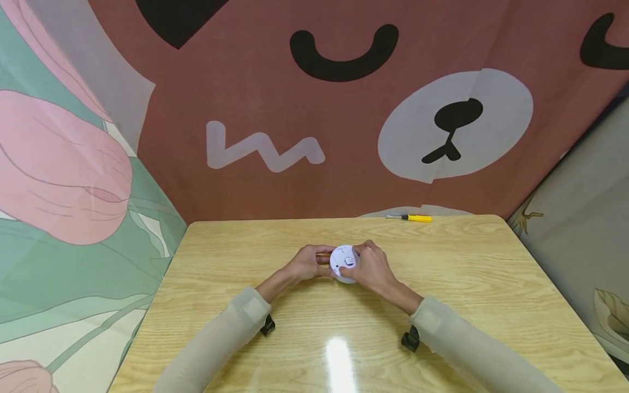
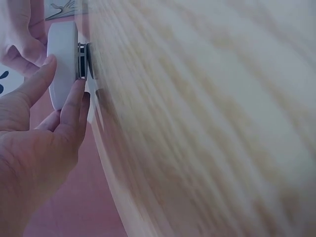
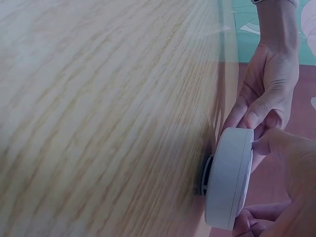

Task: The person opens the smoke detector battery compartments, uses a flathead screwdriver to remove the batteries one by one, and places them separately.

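Pinched at its rim by the left hand [image 1: 306,263], thumb against fingers, the disc [image 1: 342,266] is also gripped at its opposite edge by the right hand [image 1: 373,267]. Step in hand appears to be handling the upturned face; the next move likely calls for a steady left hold. Disc is white, round and shallow, a small recess [image 1: 349,261] on top, a slotted collar [image 2: 82,61] beneath. It sits low over mid-table [image 1: 236,251]; contact cannot be confirmed. Screwdriver [image 1: 411,218] lies at the far edge.

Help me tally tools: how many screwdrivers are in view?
1: the yellow-handled screwdriver at the table's far edge, beyond the white disc in the left hand and right hand. Sleeves may hide others.
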Motion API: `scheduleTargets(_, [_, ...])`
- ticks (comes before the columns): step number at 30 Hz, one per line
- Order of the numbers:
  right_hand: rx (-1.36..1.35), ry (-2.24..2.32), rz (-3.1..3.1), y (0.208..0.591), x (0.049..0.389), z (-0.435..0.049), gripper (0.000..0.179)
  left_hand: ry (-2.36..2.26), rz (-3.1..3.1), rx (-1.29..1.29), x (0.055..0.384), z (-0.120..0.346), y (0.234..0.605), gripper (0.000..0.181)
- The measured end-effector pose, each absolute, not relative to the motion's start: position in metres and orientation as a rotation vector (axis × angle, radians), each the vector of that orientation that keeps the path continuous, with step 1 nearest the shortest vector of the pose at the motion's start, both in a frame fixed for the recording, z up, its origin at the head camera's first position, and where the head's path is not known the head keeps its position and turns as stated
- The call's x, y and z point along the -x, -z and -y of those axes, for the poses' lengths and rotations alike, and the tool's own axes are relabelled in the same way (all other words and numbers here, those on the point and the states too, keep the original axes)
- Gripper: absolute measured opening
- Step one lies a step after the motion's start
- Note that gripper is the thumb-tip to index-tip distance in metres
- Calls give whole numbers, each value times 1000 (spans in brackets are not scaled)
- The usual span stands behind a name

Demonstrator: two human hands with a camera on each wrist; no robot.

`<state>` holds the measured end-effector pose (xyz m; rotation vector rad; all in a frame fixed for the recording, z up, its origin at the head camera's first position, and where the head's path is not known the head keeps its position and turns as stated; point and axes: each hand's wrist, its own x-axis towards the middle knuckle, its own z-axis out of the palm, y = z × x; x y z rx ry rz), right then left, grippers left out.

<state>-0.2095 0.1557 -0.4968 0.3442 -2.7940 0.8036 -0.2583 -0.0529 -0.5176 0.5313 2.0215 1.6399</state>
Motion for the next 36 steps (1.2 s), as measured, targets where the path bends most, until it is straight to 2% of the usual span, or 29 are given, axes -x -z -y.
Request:
scheduleTargets(16, [-405,-710,2785,496,215,-152,45,-1629,-2064,-531,253,52,514,65])
scheduleTargets(36, [-421,-766,2808,487,213,-164,66,-1628,-2034,-516,254,55,515,68])
